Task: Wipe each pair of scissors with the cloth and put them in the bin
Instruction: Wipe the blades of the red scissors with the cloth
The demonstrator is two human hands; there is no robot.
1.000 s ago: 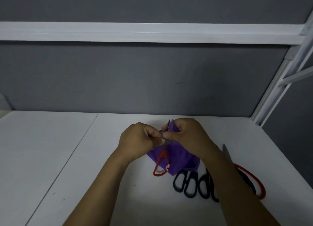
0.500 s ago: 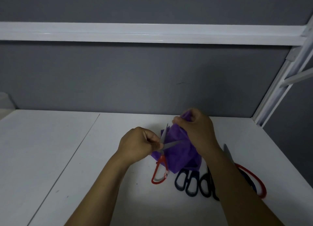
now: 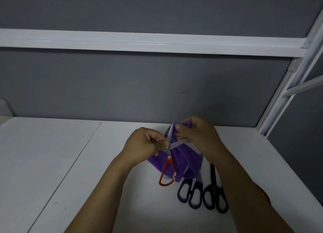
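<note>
Pinching the red-handled steel scissors [image 3: 169, 160] near their pivot, your left hand [image 3: 143, 143] has its fingers [image 3: 157, 140] curled on the metal, while your right hand [image 3: 197, 136] clamps a fold of the soft purple cloth [image 3: 185, 163] over one of the two spread blades, above the white table [image 3: 52, 163]. Treat the scissors as light, rigid, slick and sharp-edged: grip at the pivot or the handle loop, never the edge, and expect the limp cloth to bunch. Dark-blue-handled scissors [image 3: 189, 197] and black-handled scissors [image 3: 215, 198] lie beside the cloth; no bin is in view.

No readable text or labels anywhere.
</note>
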